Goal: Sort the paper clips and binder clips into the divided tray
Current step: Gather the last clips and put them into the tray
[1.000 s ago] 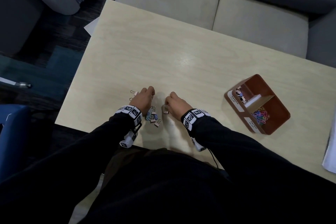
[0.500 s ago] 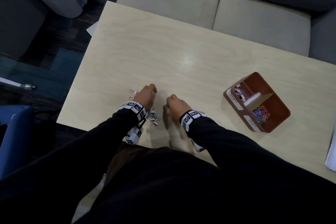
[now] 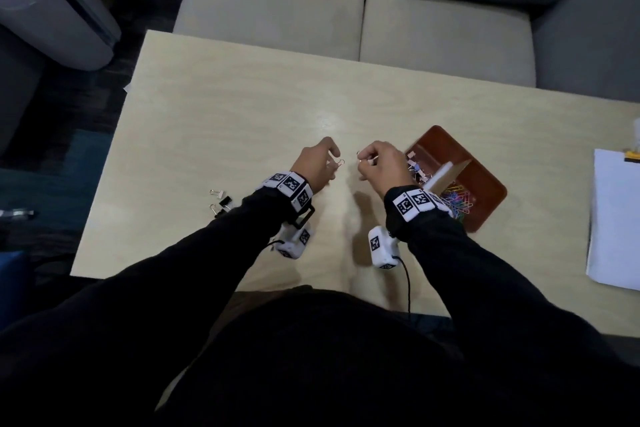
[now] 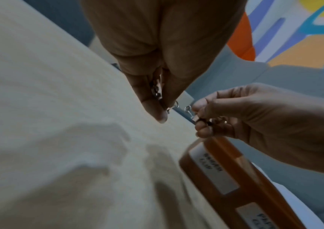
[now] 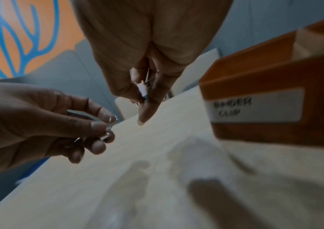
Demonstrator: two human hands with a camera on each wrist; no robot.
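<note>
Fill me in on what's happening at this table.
A person is sorting clips into a brown tray. Both hands are raised beside it, each pinching small binder clips: the left hand and the right hand. The tray's far compartment holds binder clips, the near one coloured paper clips. A few loose clips lie on the table at the left.

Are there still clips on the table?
Yes, a few binder clips lie on the table beside the left sleeve.
</note>
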